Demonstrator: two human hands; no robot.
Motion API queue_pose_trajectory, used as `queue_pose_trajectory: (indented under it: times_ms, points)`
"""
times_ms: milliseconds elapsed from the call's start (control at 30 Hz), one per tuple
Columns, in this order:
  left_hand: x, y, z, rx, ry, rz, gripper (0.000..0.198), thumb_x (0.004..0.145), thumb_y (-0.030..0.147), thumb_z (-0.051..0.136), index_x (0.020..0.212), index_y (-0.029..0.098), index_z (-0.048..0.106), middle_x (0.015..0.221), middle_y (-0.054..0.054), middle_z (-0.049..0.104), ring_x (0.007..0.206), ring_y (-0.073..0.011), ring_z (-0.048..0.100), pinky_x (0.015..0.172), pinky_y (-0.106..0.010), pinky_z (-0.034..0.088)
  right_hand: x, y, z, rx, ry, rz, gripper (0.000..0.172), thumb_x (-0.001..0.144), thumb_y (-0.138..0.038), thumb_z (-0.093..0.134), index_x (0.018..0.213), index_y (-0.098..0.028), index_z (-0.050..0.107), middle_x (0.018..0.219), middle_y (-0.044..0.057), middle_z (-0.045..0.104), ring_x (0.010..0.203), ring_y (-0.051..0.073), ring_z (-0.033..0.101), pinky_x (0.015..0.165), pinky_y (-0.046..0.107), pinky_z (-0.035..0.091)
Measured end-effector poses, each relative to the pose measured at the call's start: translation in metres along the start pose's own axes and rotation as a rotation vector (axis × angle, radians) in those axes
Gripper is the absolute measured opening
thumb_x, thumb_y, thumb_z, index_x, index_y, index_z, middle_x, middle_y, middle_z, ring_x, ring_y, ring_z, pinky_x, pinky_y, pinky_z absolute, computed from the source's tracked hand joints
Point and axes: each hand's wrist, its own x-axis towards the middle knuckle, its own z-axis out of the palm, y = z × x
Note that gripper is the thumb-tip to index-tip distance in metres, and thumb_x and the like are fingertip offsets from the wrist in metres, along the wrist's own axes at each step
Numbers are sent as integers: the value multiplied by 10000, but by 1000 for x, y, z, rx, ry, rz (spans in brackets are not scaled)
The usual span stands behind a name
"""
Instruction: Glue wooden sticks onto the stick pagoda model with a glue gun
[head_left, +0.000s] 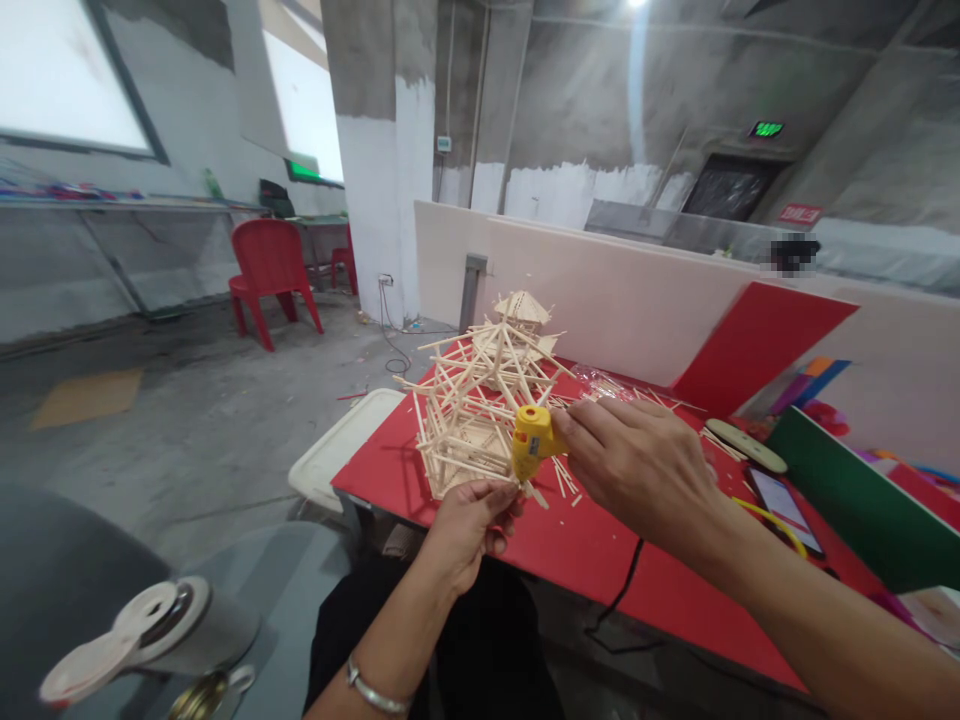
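My right hand (637, 455) is wrapped round the handle of a yellow hot glue gun (527, 440). The gun's front end points down, close to the fingertips of my left hand (476, 525). Those left fingers are pinched together at the near edge of a model built of thin wooden sticks (469, 440). What lies between them is too small and covered to make out. The model's sticks form an open lattice above a flat base, with many ends poking outward. Behind it stands a second stick model with a peaked roof (523, 308).
The red table (622, 580) carries loose sticks (564, 478), a phone (784, 510), a yellow cable and a green board (862, 500). A dark cord hangs over its front edge. At lower left, a lidded cup (202, 625) stands on a grey surface. A white stool (322, 465) touches the table's left side.
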Motion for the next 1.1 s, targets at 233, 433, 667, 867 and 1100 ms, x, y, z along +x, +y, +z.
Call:
queue_pose_trajectory:
  times_ms: [233, 433, 667, 867, 1100]
  points:
    - [-1, 0, 1, 3, 4, 1, 300, 667, 387, 758, 709, 112, 644, 607, 2, 573, 435, -51, 468, 352, -146, 316, 1, 0, -1, 4, -16, -7, 197, 885, -166, 484, 1048, -148, 594, 783, 19, 614, 682, 149, 486, 609, 307, 267]
    - [1, -1, 0, 4, 4, 2, 298, 674, 387, 753, 708, 115, 636, 601, 1, 576, 428, -55, 469, 343, -153, 318, 0, 1, -1, 4, -11, 11, 208, 886, -171, 483, 1060, -143, 596, 784, 18, 615, 694, 150, 497, 606, 306, 268]
    - [5, 1, -1, -108, -37, -147, 216, 677, 285, 757, 734, 118, 632, 591, 14, 566, 427, -52, 482, 338, -139, 317, -1, 2, -1, 5, -21, 28, 208, 889, -161, 474, 1061, -155, 592, 787, 15, 617, 707, 152, 504, 609, 306, 267]
    - [10, 0, -7, -235, -115, -272, 209, 690, 261, 756, 759, 116, 622, 619, 26, 557, 436, -38, 471, 328, -119, 284, -2, 2, -1, 7, -12, 34, 191, 884, -183, 496, 1039, -155, 602, 778, 12, 613, 699, 151, 502, 596, 309, 269]
    - [12, 0, -9, -377, -170, -393, 234, 672, 239, 773, 767, 114, 599, 644, 27, 540, 453, -34, 452, 329, -102, 268, -2, 3, -2, 1, 7, 38, 201, 876, -159, 486, 1033, -153, 610, 771, 13, 613, 697, 148, 499, 608, 303, 274]
